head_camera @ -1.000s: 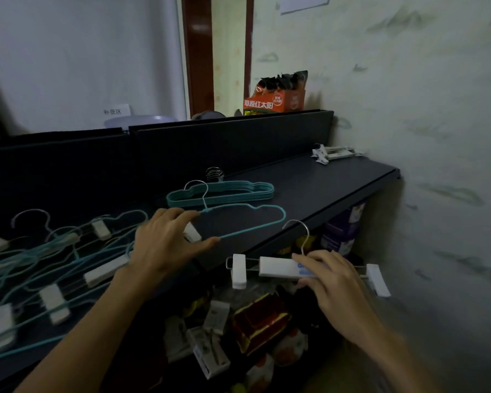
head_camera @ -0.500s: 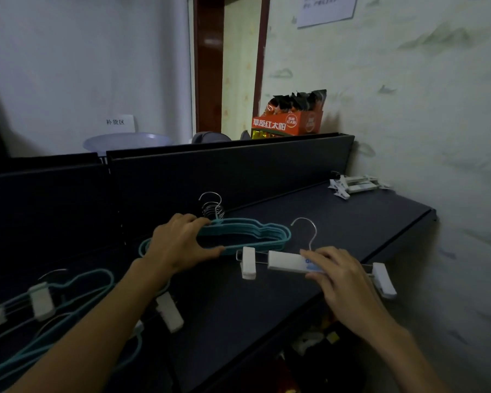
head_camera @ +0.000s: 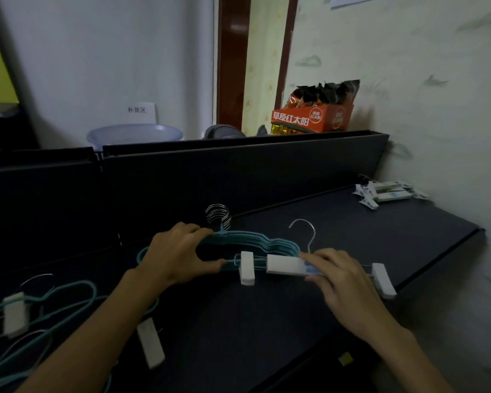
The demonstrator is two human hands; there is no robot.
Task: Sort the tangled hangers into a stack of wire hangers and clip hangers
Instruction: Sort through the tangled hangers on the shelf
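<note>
A stack of teal wire hangers (head_camera: 270,241) lies on the dark table (head_camera: 352,239), its metal hooks against the back panel. My left hand (head_camera: 179,255) grips the left end of a teal wire hanger lying on that stack. My right hand (head_camera: 333,269) holds a white clip hanger (head_camera: 284,265) by its middle bar, just in front of the stack; its clips stick out on both sides. A tangle of teal wire hangers and white clip hangers (head_camera: 26,313) lies at the lower left. Stacked white clip hangers (head_camera: 386,192) rest at the far right corner.
A dark upright panel (head_camera: 238,171) runs along the back of the table. An orange snack box (head_camera: 312,119) and a pale blue basin (head_camera: 133,134) stand behind it. The wall is close on the right, just past the table's right edge (head_camera: 437,265).
My left hand has carried a teal wire hanger from the tangle onto the teal stack. My right hand has brought the white clip hanger from beyond the table edge to over the table.
</note>
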